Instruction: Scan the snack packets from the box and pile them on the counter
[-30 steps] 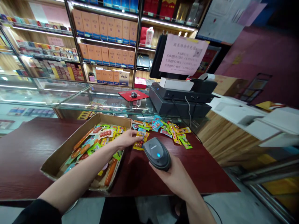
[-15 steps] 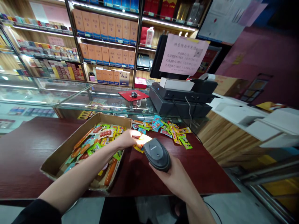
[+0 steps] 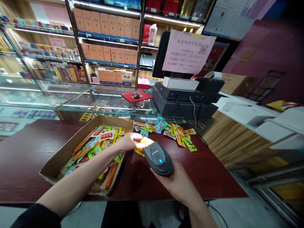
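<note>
The left hand [image 3: 129, 141] pinched a yellow snack packet [image 3: 143, 143] just above the dark table [image 3: 28, 158], beside the cardboard box [image 3: 71, 148]. The right hand [image 3: 178, 183] gripped the barcode scanner [image 3: 158, 158], fingers wrapped around it (blue light lit), aimed at the packet. Scanning seemed under way; the next move likely called for holding the barcode steady under the scanner

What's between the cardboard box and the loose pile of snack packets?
In the head view, the left hand pinching a yellow packet, with the scanner just in front. Box; pile.
</note>
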`<action>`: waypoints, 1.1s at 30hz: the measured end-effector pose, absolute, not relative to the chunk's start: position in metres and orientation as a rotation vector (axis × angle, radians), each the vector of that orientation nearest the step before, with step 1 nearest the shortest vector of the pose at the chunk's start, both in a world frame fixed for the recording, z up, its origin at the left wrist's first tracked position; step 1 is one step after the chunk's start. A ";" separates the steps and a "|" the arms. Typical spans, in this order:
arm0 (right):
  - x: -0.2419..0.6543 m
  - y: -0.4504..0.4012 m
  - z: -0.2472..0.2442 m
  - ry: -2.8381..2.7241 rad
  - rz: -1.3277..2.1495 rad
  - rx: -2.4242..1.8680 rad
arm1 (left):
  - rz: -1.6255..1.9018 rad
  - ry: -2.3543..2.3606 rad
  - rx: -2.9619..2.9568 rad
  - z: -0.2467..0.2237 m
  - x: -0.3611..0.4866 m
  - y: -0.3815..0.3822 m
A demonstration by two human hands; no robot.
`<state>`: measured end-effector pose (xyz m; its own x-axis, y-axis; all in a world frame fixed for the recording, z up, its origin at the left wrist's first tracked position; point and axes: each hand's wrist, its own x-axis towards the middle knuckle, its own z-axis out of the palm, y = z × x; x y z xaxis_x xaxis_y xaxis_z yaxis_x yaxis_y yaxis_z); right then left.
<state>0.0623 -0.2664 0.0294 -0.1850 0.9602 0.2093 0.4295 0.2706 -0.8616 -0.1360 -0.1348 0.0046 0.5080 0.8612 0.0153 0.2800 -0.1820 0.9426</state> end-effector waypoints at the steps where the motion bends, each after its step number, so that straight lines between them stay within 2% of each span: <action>1: 0.063 -0.266 0.028 -1.754 0.857 -1.262 | 0.702 0.983 1.727 0.005 -0.136 -0.136; 13: 0.087 -0.251 0.014 -1.694 0.961 -1.270 | 0.662 1.074 1.455 0.033 -0.145 -0.136; 24: 0.127 -0.228 -0.009 -1.600 1.044 -1.232 | 0.747 1.743 1.384 0.066 -0.272 -0.183; 27: 0.137 -0.228 -0.011 -1.552 1.042 -1.241 | 0.706 1.751 1.447 0.069 -0.256 -0.174; 33: 0.161 -0.238 -0.013 -1.468 1.024 -1.313 | 0.540 1.500 1.804 0.053 -0.170 -0.117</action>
<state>0.1612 -0.2380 -0.0134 -0.0427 0.9951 0.0894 0.2598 0.0974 -0.9607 -0.1697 -0.1165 0.0532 0.2358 0.9638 -0.1244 0.6629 -0.0659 0.7458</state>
